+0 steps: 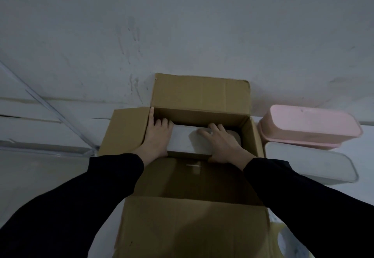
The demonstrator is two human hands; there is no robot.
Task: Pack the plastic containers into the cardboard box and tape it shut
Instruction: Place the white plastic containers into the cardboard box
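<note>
A person in black long sleeves (85, 195) reaches with both hands into an open cardboard box (200, 100) standing on a pale bench (50, 128) against a scuffed grey wall (182, 25). The left hand (156, 138) lies along the left end of a white plastic container (182, 139) set inside the box, fingers (162, 123) curled down over its far edge and the thumb resting against the box's left wall. The right hand (222, 144) rests on the right part of the same container, fingers spread across its top, the thumb hooked at the near edge. The container lies lengthwise across the box, just under the rim, with darker box interior showing beyond its right end.

All four flaps stand open: the far flap upright against the wall, the left flap (125, 130) folded outward, the near flap (192, 227) hanging toward the camera. A small pale strip, perhaps tape or a label, shows on the near inner wall; no writing on it can be read. No brand or printing is legible on the box.

To the right of the box, on the bench, a pink plastic container (309, 126) sits partly over a white plastic container with lid (311, 164), both just beside the box's right wall.
</note>
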